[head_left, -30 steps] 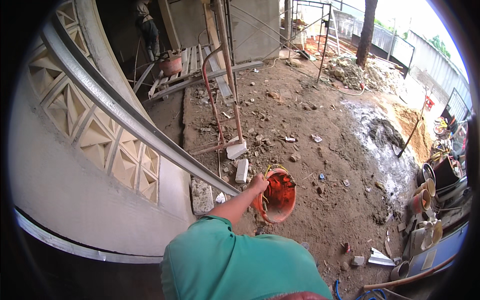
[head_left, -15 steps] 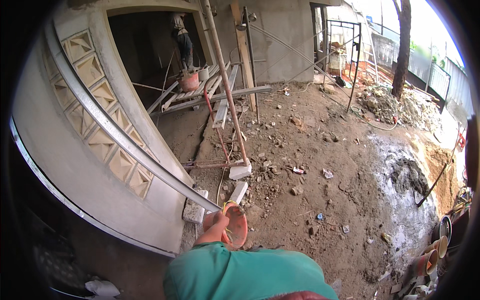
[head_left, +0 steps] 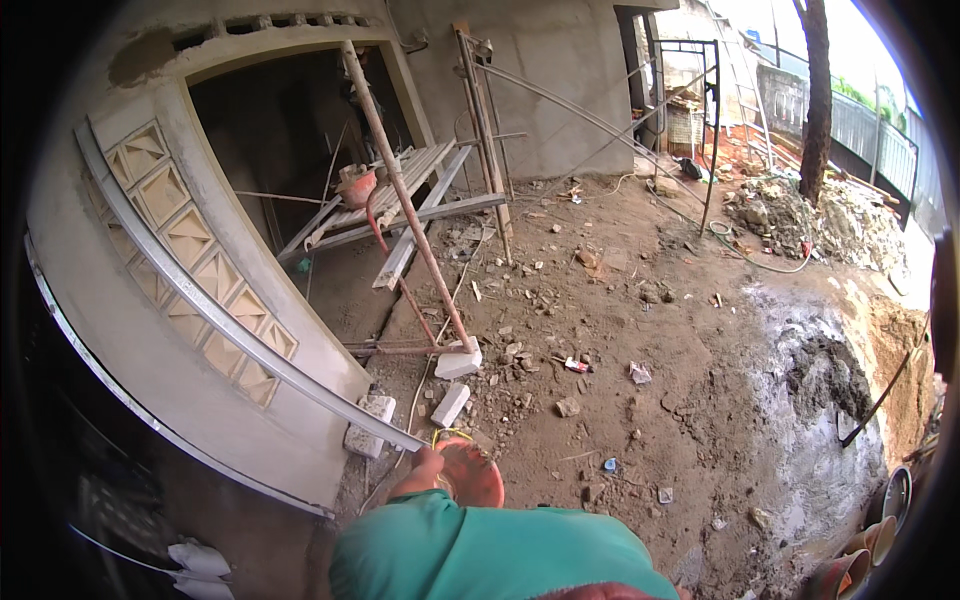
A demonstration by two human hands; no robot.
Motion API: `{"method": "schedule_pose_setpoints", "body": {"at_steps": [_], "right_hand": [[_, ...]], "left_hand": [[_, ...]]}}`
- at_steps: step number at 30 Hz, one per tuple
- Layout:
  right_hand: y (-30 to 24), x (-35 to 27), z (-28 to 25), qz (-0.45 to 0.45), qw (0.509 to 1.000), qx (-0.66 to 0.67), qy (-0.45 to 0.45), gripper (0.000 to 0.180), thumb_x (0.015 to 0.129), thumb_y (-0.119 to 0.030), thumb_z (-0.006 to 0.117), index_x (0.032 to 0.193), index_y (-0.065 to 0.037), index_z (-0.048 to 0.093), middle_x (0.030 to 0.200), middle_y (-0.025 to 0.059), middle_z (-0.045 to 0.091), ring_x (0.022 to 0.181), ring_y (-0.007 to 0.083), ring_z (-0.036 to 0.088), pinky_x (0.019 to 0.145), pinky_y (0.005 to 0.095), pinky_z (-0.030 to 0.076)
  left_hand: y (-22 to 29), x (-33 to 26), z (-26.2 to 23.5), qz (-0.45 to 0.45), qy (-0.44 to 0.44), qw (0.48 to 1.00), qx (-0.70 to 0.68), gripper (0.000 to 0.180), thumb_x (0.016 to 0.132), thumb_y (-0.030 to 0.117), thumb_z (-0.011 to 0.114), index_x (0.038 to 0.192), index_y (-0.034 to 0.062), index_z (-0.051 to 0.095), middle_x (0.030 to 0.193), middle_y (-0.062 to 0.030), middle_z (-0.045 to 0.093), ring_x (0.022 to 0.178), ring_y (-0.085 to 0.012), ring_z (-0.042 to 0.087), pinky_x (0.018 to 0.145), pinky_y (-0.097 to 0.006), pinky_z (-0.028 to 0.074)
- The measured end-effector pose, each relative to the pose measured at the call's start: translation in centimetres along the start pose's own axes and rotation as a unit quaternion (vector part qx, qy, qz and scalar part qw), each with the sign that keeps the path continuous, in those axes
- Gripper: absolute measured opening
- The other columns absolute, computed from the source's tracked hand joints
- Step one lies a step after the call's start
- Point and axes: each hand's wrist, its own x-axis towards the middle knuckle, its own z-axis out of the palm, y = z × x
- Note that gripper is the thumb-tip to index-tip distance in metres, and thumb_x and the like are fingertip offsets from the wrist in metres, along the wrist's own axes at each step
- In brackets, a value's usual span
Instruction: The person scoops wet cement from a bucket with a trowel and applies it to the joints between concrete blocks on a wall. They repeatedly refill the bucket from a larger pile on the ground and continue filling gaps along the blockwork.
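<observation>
Orange-red round plastic bucket (head_left: 482,480) hung at person's left; left hand (head_left: 420,473), fingers curled closed, apparently on thin yellow handle (head_left: 452,432); right hand unseen. Carrying seemed step in hand; next move likely called for steady grip past white oblong block (head_left: 451,405) on brown dirt ground (head_left: 700,450).

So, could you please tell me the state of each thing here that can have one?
Left hand: closed, gripping.
Orange bucket: held at its left side; contents unclear.
Red bucket: resting on the planks.
Planks: laid side by side.
Doorway: open, dark inside.
Tree trunk: upright.
Long-handled tool: slanted.
</observation>
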Motion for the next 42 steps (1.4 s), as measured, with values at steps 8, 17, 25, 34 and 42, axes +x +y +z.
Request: {"method": "schedule_pose_setpoints", "body": {"at_steps": [8,17,25,34,42], "right_hand": [[-10.5,8.2,-6.5,-0.004,1.0,0.007,-0.01,0.015,0.088,-0.019,0.057,0.096,-0.007,0.06,0.073,0.0152,0.059,0.058,0.0267,0.057,0.048,0.0439,0.043],[-11.5,19.1,-18.4,0.04,0.999,0.032,0.002,0.015,0.089,-0.019,0.055,0.096,-0.006,0.058,0.071,0.0135,0.057,0.056,0.0257,0.055,0.047,0.044,0.04],[-4.6,31.0,-31.3,0.086,0.991,0.099,0.005,0.015,0.09,-0.019,0.055,0.096,-0.005,0.056,0.069,0.0121,0.056,0.054,0.0248,0.053,0.045,0.044,0.038],[-7.1,38.8,-43.3,0.091,0.99,0.037,0.104,0.028,0.081,-0.016,0.068,0.104,-0.005,0.056,0.072,0.011,0.06,0.054,0.0231,0.059,0.046,0.0392,0.049],[-14.6,52.3,-47.2,0.087,0.99,0.074,0.087,0.03,0.08,-0.011,0.067,0.107,-0.004,0.055,0.071,0.0092,0.056,0.051,0.0185,0.053,0.044,0.0382,0.045]], "left_hand": [[22.0,-2.8,6.1,0.115,-0.026,0.993,0.009,0.037,0.079,0.024,0.068,0.11,0.0046,0.063,0.113,-0.0205,0.066,0.108,-0.0356,0.063,0.092,-0.044,0.05],[38.5,-10.2,7.6,0.207,-0.006,0.975,-0.082,0.03,0.083,0.027,0.068,0.105,0.0068,0.062,0.108,-0.0188,0.066,0.104,-0.0366,0.063,0.087,-0.047,0.049],[45.1,-17.6,14.9,0.134,0.059,0.986,-0.075,0.031,0.079,0.016,0.071,0.105,0.0039,0.06,0.101,-0.0206,0.067,0.098,-0.0388,0.065,0.084,-0.046,0.05],[59.4,-23.2,25.7,0.163,-0.032,0.986,-0.032,0.037,0.079,0.01,0.063,0.111,-0.0084,0.06,0.106,-0.0273,0.065,0.1,-0.0411,0.064,0.088,-0.046,0.05],[80.8,-25.1,39.0,0.232,-0.144,0.962,-0.012,0.033,0.079,0.011,0.067,0.107,-0.0067,0.06,0.102,-0.0227,0.066,0.096,-0.0345,0.066,0.083,-0.042,0.049]]}}
